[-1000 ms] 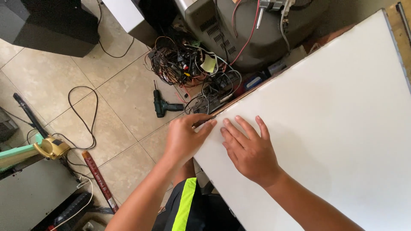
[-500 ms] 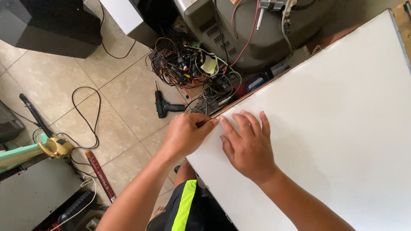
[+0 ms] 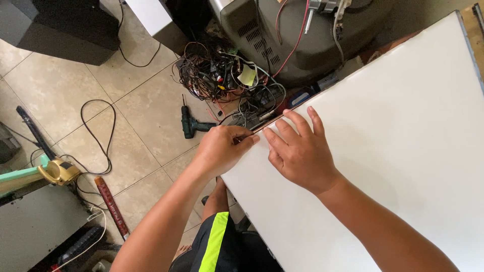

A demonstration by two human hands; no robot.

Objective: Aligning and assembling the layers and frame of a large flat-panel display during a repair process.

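Hands at near-left edge of large white panel (image 3: pixel 403 141), which lies flat and fills the right of the view. Left hand (image 3: pixel 222 148) curled over the panel edge, fingers pinched narrow on a thin strip along that edge; whether anything else is gripped cannot be told. Right hand (image 3: pixel 300 151) lies flat on the panel just beside the left, fingers spread, tips near the edge. Versus half a second ago: both hands in the same place and pose, no visible shift. On tiled floor beyond the edge: green cordless drill (image 3: pixel 194 123), tangle of wires (image 3: pixel 222 75), grey television casing (image 3: pixel 302 35)
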